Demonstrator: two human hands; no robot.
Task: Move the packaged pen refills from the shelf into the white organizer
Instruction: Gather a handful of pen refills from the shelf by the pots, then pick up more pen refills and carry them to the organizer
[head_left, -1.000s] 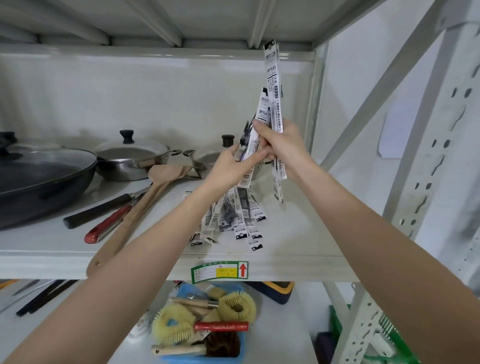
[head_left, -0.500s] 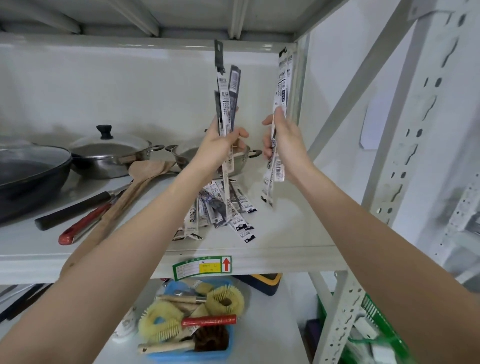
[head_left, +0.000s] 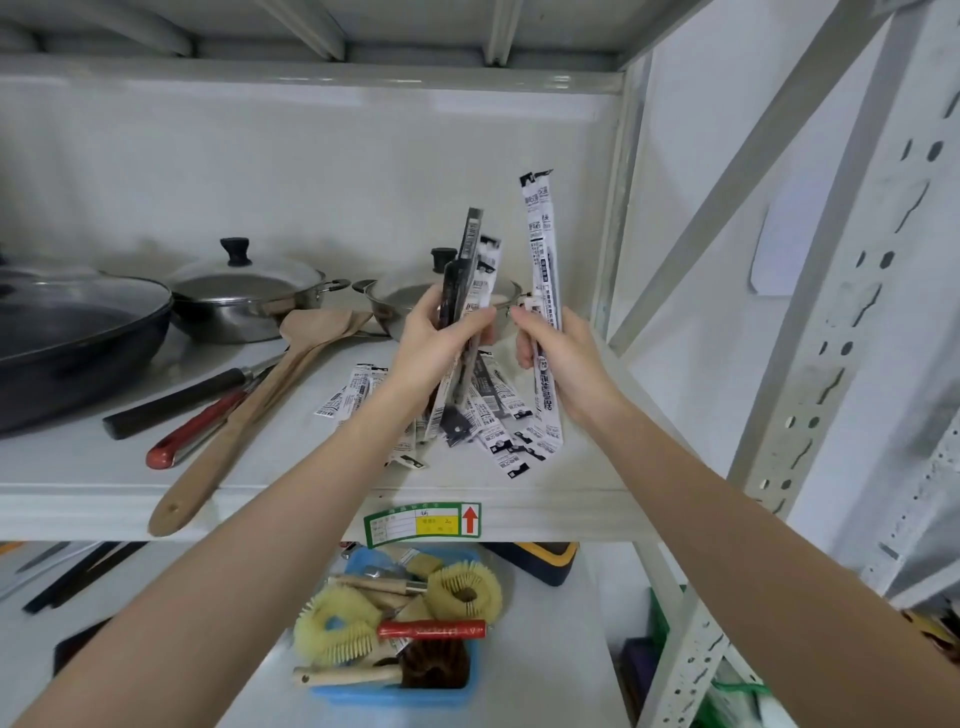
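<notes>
My left hand (head_left: 434, 343) grips a small upright bunch of packaged pen refills (head_left: 472, 270), dark and white sleeves, above the grey shelf (head_left: 291, 467). My right hand (head_left: 563, 353) holds another upright white refill pack (head_left: 543, 244) just to the right, the two hands almost touching. Under both hands several more refill packs (head_left: 493, 415) lie fanned out on the shelf near its front edge. No white organizer is in view.
On the shelf to the left are a dark pan (head_left: 72, 332), two lidded steel pots (head_left: 244, 296), a wooden spatula (head_left: 249, 415) and a red-handled tool (head_left: 192, 434). A blue tray of brushes (head_left: 400, 623) sits on the lower shelf. The rack's upright (head_left: 810, 374) stands at right.
Both hands have come down and closer together with their refill packs. The view has shifted slightly right.
</notes>
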